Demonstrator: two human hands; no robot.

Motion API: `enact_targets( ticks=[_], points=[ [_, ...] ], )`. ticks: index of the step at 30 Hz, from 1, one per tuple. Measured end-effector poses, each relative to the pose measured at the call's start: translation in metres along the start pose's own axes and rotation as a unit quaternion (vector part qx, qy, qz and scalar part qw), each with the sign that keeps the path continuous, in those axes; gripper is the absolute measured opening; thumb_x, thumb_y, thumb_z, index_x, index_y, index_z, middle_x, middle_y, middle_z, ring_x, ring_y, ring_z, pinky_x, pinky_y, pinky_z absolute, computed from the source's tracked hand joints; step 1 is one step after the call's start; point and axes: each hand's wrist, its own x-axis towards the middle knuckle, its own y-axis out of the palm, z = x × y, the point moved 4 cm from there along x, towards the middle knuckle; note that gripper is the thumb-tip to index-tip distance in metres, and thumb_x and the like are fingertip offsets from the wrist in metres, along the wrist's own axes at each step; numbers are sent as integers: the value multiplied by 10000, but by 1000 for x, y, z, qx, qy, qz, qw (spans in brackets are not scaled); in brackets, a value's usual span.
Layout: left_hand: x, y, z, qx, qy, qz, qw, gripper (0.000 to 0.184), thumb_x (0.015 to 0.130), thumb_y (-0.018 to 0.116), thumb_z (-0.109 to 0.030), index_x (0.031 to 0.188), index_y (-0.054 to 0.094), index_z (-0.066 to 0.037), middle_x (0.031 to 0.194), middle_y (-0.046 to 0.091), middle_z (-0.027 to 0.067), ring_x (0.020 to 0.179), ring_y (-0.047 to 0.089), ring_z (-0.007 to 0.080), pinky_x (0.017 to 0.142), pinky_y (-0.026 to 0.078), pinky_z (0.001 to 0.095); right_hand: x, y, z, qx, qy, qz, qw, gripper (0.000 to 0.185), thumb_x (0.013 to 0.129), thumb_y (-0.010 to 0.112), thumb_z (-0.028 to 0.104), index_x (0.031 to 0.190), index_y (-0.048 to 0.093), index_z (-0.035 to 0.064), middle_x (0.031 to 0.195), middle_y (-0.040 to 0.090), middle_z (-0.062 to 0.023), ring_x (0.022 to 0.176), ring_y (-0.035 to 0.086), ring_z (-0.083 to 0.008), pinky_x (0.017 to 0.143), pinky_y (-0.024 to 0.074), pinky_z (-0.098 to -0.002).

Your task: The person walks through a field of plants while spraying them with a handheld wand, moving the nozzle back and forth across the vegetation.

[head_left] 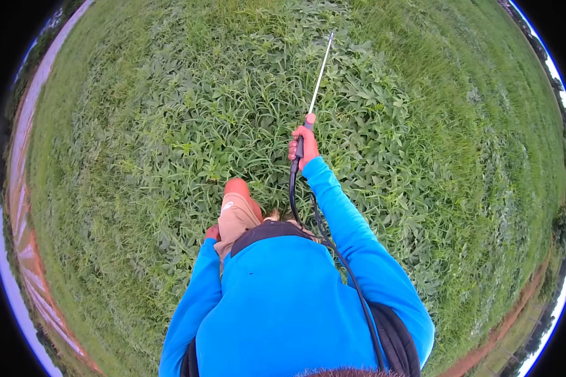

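Note:
In my right hand [304, 148] is the dark handle of a sprayer wand, fingers wrapped round it and thumb lying along the top. The wand's thin metal lance [321, 76] points forward over low leafy plants [365, 94], its tip slightly right of centre. A black hose [293, 193] runs from the handle back towards my waist. Another dark hose [352, 276] passes along my right side. My left hand [213, 233] hangs low beside the beige shorts [238, 217], near my raised left knee. Its fingers are mostly hidden.
Dense green grass and broad-leaved plants [188, 151] surround me, reaching up to my legs. Dark straps [393, 333] pass under both arms. A strip of reddish bare earth [34, 264] borders the field at far left, another dirt strip [503, 327] at lower right.

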Motion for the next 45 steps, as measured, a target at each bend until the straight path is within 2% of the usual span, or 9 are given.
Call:
enact_targets(
  ticks=[5,11,15,17,20,22,30,37,45],
  points=[
    [57,34,46,31,-48,44,997,444,792,430,-402,970,604,-34,1013,593,197,941,558,336,808,421,384,3,-65,59,-26,-109,-133,985,233,628,611,241,684,436,99,504,403,-30,376,372,-127,345,299,-282],
    [76,35,-33,140,-69,79,985,395,779,483,-400,979,622,-90,970,617,164,906,579,334,769,445,388,5,-103,107,-97,-173,-228,953,238,642,607,245,694,445,78,509,415,-41,370,386,-142,340,305,-280],
    [92,44,-89,-22,-96,141,985,326,772,439,-280,856,632,-32,813,635,126,657,596,216,581,478,349,23,-96,120,-84,-156,-210,962,247,637,615,238,697,459,57,519,421,-58,371,393,-159,339,312,-285],
    [120,57,-75,-166,-217,134,953,303,768,435,-257,843,631,-38,791,633,122,620,583,235,555,473,373,39,-86,125,-85,-120,-196,970,224,658,594,238,702,437,85,522,417,-45,377,390,-147,343,313,-278],
    [181,63,-87,252,85,100,959,294,756,461,-280,812,626,-44,769,626,114,622,586,218,568,465,336,68,-52,120,-66,-38,-105,992,183,693,554,258,712,430,125,524,390,-6,390,370,-113,352,312,-261],
    [191,52,-116,-56,-98,98,989,313,743,504,-295,838,635,-27,890,637,145,831,595,269,757,443,361,82,-20,115,-82,11,-77,994,164,708,537,262,715,433,135,529,380,8,397,365,-102,358,313,-254],
    [261,7,-210,-235,-199,112,945,238,736,530,-317,799,603,-100,605,543,27,494,486,119,435,389,291,175,105,65,-50,306,158,937,109,712,494,197,719,418,120,558,366,16,399,359,-99,368,319,-248],
    [301,-22,-222,-187,-236,128,945,297,765,505,-374,870,589,-109,728,559,15,554,481,106,470,405,271,239,201,-2,-93,469,279,833,136,695,508,183,744,395,125,576,364,25,408,349,-63,356,304,-211],
    [313,-37,-188,-201,-233,101,946,258,721,555,-330,773,617,-85,599,566,41,462,505,139,436,410,290,269,286,-38,-109,566,350,739,167,690,520,160,783,395,100,569,356,34,399,331,-47,348,308,-199]
  ],
)
